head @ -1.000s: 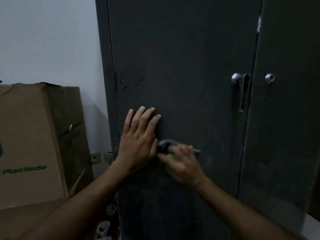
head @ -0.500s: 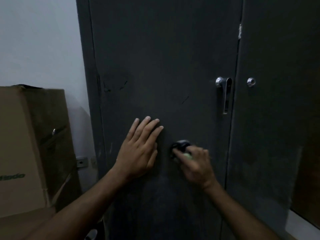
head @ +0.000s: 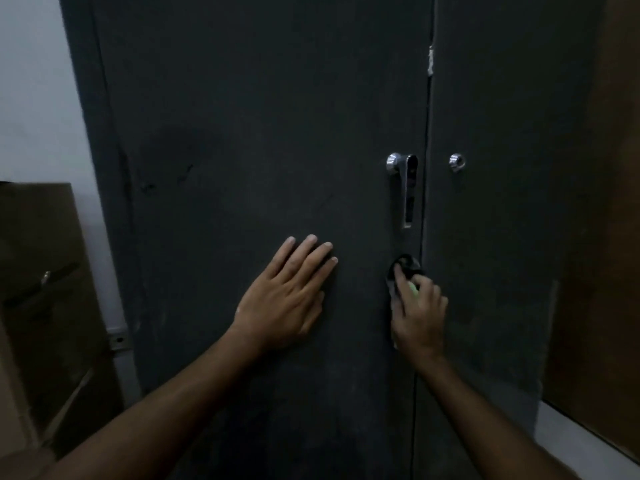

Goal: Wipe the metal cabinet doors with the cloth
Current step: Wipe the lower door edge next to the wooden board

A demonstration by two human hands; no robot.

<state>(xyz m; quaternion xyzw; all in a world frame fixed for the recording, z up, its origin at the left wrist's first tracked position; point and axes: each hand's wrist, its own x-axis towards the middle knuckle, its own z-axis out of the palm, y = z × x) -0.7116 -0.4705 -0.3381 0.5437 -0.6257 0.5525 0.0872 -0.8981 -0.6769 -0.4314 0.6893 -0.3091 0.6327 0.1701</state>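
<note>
The cloth [head: 405, 271] is a dark bunched wad pressed against the left door [head: 259, 133], straight below the handle [head: 405, 188] and just beside the seam where the two doors meet. It sits under and just above the fingertips of the right hand [head: 420, 313]; most of it is covered by that hand, with a dark fold showing past the fingers and a pale green patch between them. Bunched as it is, the wad shows no clear long axis; what shows of it runs roughly up and down, toward the handle.

The right hand has its fingers curled over the cloth, gripping it and holding it to the door, knuckles toward the camera. The left hand [head: 289, 299] lies flat on the same door, lower than the handle and well to its left, fingers straight and close together, pointing up and slightly right, holding nothing.

The right door [head: 502, 237] carries a small round lock [head: 457, 162] level with the top of the handle. A cardboard box [head: 41, 289] stands far left of the handle, beside the cabinet.
</note>
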